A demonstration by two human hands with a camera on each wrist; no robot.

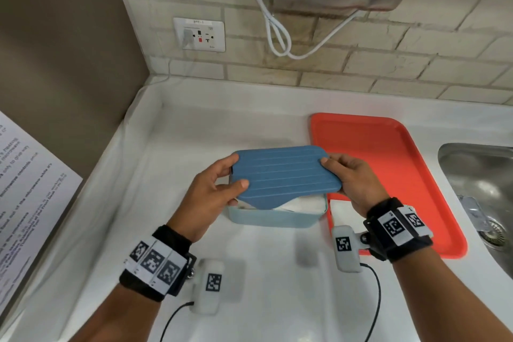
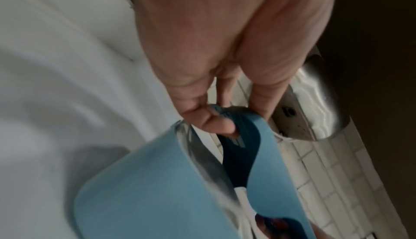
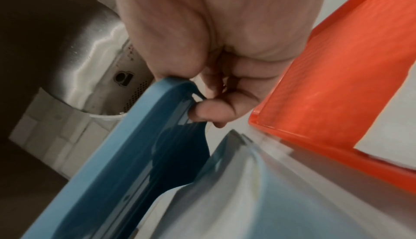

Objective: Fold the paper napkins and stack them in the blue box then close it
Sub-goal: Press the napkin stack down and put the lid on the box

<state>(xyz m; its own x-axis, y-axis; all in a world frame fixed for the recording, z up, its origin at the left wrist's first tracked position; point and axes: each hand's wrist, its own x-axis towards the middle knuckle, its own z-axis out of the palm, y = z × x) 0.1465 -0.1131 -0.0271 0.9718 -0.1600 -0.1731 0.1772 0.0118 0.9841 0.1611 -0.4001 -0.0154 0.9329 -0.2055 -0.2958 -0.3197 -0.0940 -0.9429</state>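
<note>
A dark blue ribbed lid (image 1: 286, 175) hovers tilted just above the light blue box (image 1: 272, 218) on the white counter. My left hand (image 1: 222, 183) grips the lid's left edge, thumb on top and fingers underneath. My right hand (image 1: 341, 175) grips its right edge the same way. White folded napkins (image 1: 299, 204) show inside the box under the lid's near edge. In the left wrist view the lid (image 2: 243, 146) is pinched above the box wall (image 2: 144, 186). The right wrist view shows the lid (image 3: 126, 154) held over the box (image 3: 247, 189).
An orange tray (image 1: 394, 164) lies right of the box, touching it, with a white sheet (image 1: 341, 208) at its near left corner. A steel sink (image 1: 480, 189) is at the far right. A wall socket (image 1: 199, 35) and a hanging white cable (image 1: 277, 30) are behind.
</note>
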